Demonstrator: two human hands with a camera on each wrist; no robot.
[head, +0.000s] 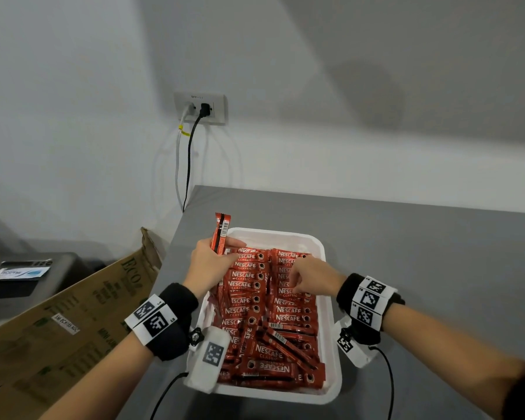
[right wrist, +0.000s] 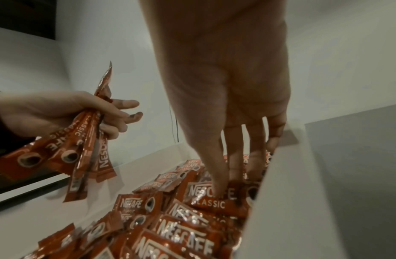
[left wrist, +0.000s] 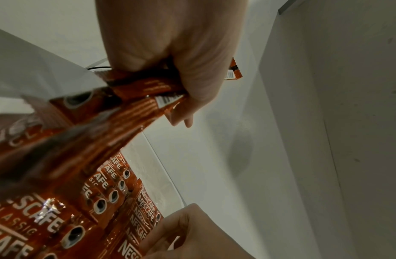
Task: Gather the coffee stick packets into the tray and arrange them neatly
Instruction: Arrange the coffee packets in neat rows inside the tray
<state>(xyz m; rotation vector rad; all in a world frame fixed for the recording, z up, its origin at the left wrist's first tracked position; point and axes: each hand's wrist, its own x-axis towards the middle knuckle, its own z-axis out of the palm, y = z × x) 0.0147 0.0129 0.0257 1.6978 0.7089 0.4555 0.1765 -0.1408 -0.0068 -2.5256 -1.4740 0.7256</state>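
Note:
A white tray [head: 273, 233] on the grey table [head: 422, 253] holds many red Nescafe stick packets [head: 255, 301], lined in two columns at the far end and jumbled at the near end. My left hand [head: 206, 265] grips a bundle of several packets [head: 222, 231] upright over the tray's far left corner; the bundle [left wrist: 137, 105] fans out below the fist [left wrist: 192, 52]. My right hand [head: 306, 274] points down into the right column. Its straight fingers [right wrist: 237, 175] press on a packet [right wrist: 206, 201] beside the tray's right wall [right wrist: 281, 192].
A brown cardboard box [head: 73, 313] leans against the table's left edge. A wall socket [head: 200, 109] with two cables hangs above the table's far left corner. A dark device [head: 22, 272] with a white sachet on it sits at far left.

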